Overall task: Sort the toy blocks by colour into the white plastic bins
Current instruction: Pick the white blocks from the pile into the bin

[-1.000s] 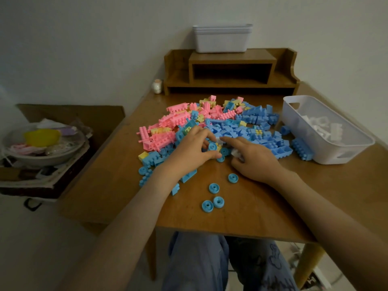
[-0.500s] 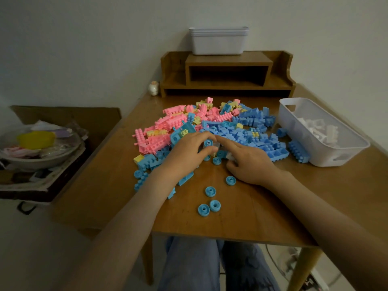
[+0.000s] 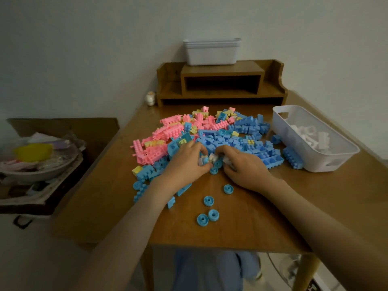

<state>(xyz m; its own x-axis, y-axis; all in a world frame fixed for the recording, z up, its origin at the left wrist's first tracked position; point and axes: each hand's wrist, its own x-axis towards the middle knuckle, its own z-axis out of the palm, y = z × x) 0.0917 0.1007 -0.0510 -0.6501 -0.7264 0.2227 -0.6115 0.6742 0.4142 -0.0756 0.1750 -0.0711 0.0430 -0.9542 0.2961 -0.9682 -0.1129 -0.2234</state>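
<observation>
Left grip (image 3: 185, 162), right grip (image 3: 245, 168) pinch white pieces (image 3: 214, 158); blue blocks (image 3: 252, 141) crowd around.

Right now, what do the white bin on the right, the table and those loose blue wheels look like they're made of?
White bin: plastic, smooth semi-matte; thin moulded walls with a cut-out handle.
Table: wood or wood-look laminate, satin; brown grain streaks, can't tell which.
Blue wheels: probably hard plastic; smooth, uniform colour, moulded hub.

Pale pieces (image 3: 213, 158) half under fingers (image 3: 223, 149)
</observation>
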